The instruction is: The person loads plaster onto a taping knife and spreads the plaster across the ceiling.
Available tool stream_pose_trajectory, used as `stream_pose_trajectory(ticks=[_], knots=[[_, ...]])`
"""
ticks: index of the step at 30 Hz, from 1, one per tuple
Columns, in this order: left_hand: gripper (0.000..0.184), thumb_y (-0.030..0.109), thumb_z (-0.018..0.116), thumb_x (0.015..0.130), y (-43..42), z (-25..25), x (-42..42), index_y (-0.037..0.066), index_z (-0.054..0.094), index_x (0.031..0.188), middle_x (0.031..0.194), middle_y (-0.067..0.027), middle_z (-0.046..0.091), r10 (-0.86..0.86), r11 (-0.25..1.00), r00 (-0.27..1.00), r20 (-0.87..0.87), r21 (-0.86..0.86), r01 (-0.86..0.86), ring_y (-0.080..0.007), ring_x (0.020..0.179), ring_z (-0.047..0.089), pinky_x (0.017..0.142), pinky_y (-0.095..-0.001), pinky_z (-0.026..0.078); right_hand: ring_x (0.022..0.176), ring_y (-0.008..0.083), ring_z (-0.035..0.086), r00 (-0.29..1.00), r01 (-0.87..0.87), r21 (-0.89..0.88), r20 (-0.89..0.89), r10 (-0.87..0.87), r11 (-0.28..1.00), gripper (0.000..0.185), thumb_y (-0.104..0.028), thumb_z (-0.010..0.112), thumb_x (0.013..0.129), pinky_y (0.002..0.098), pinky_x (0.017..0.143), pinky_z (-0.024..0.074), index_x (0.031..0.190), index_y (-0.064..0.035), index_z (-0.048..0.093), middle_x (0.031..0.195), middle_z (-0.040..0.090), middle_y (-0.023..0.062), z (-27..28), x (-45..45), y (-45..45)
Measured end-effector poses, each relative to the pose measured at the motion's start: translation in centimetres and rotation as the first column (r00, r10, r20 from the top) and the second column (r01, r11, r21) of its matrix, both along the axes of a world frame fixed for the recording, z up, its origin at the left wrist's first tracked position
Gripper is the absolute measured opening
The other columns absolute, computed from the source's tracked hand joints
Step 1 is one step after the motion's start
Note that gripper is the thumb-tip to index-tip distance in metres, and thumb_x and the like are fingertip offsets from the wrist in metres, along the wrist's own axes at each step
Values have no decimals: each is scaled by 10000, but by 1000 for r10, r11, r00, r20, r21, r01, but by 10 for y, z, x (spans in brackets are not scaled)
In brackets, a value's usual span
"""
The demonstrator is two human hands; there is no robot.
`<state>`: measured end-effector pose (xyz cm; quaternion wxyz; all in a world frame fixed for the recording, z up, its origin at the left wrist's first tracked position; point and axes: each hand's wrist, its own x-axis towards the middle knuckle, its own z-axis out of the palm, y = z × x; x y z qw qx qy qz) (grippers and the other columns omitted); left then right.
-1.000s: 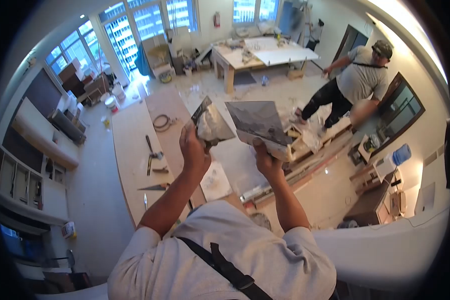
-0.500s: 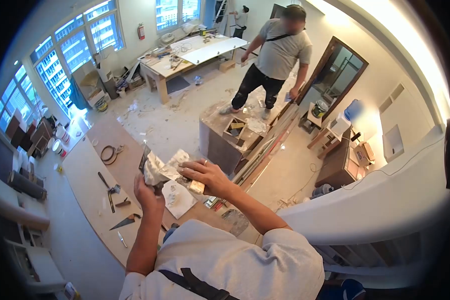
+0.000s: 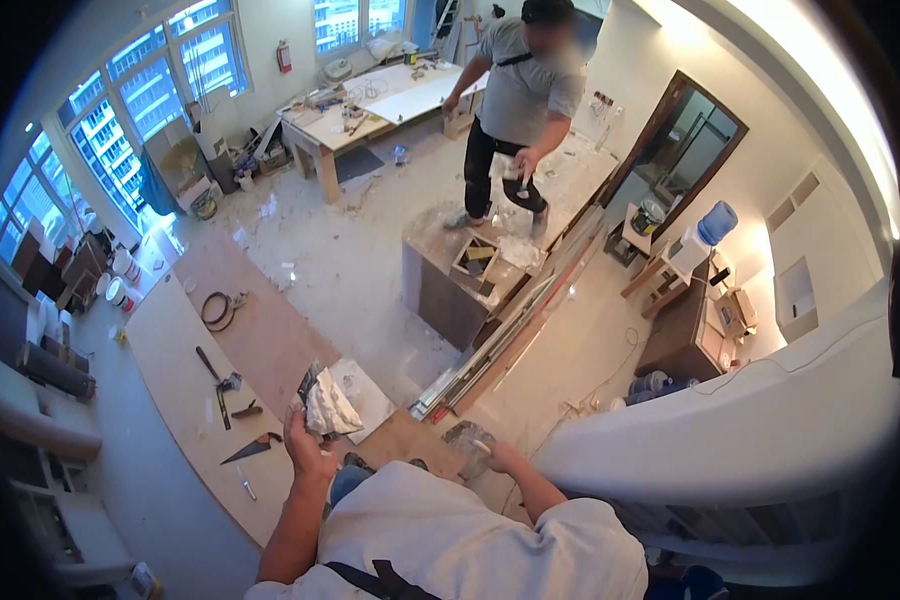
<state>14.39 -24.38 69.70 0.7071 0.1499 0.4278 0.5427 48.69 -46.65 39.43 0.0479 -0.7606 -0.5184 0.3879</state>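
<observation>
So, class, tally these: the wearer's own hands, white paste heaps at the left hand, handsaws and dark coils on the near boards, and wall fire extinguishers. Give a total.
Own hands: 2 (left hand, right hand)
White paste heap: 1
Handsaw: 1
Dark coil: 1
Fire extinguisher: 1
Total: 6

There's one paste heap, one handsaw, one jug (and one extinguisher).

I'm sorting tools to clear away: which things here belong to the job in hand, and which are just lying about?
In use, seemingly:
paste-covered tool, left hand
pale-handled tool, right hand; details unclear

Lying about, seemingly:
saw
dark-handled tool
blue water bottle
</observation>
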Motion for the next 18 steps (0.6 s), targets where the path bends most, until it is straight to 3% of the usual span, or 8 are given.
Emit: stream_pose_trajectory(ticks=[2,4,7,10,13,18], knots=[[290,261,423,960,-1,4,1,104,515,1185,1117,-45,605,-16,1000,1000,-24,5,16,-188,1011,615,790,-349,539,932,359,630,999,17,-209,43,-9,978,419,-324,652,777,462,813,482,1141,-117,623,992,661,197,-28,2,-50],[281,259,424,960,1,0,2,101,517,1173,1111,-45,605,-14,1000,999,-29,-10,14,-189,1010,615,805,-352,535,982,335,630,986,165,-351,30,-165,922,457,-361,668,739,437,857,486,1117,-106,649,1055,655,192,-21,-3,-88],[279,253,425,957,1,-8,3,94,512,1169,1113,-51,590,-8,999,1000,-5,-43,8,-191,1027,602,814,-348,528,1012,335,624,967,243,-489,54,-249,838,505,-381,679,717,424,877,484,1134,-98,643,1072,655,189,-23,-8,-124],[280,234,419,954,-1,-6,6,82,501,1174,1116,-62,565,-47,999,999,10,-17,47,-198,1054,581,820,-339,516,1004,348,627,953,289,-481,67,-294,828,531,-432,681,701,427,877,482,1107,-90,651,1065,655,201,-23,-14,-127],[259,214,419,954,-3,-12,3,78,507,1156,1098,-59,567,-70,998,998,-6,-4,70,-196,1036,586,829,-335,511,973,356,639,926,376,-354,98,-366,856,518,-415,664,700,427,857,491,1067,-49,661,1011,667,212,-14,-18,-104],[238,198,421,958,-5,-9,2,72,502,1143,1089,-65,566,-80,996,997,7,37,80,-188,1018,589,826,-334,507,910,364,653,942,334,-189,50,-331,923,505,-410,661,703,428,802,504,1032,-27,664,942,667,240,-28,1,-42]])
